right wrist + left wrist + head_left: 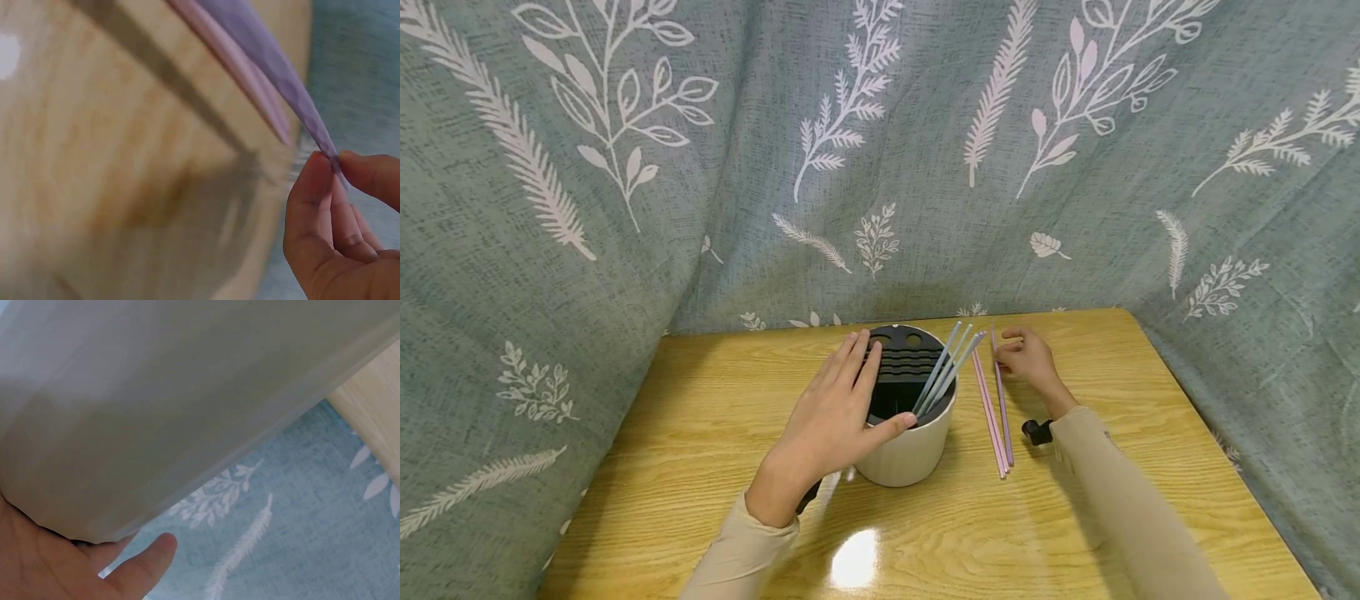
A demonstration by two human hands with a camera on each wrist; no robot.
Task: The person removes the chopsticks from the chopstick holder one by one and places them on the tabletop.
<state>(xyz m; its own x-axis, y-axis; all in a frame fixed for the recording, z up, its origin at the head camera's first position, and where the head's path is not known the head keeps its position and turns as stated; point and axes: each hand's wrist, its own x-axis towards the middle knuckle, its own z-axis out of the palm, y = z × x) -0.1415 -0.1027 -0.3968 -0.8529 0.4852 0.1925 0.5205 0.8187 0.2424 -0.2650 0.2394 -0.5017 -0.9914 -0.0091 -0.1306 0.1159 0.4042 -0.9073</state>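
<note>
A white round utensil holder [904,458] with a black slotted insert [901,363] stands on the table. Several blue-grey chopsticks [951,367] lean out of its right side. My left hand [838,408] rests on the holder's near-left rim with fingers straight and thumb extended; the left wrist view shows the holder's pale wall [156,412] against that palm. My right hand [1028,358] pinches the far, thin end of a purple chopstick [294,94] between thumb and forefinger. Pink chopsticks [990,417] lie on the table just left of the purple one.
A wooden table [715,433] carries everything, with its back edge just beyond the holder. Blue-green leaf-patterned cloth [760,167] hangs behind and on both sides. Black wrist gear [1037,432] sits by my right sleeve.
</note>
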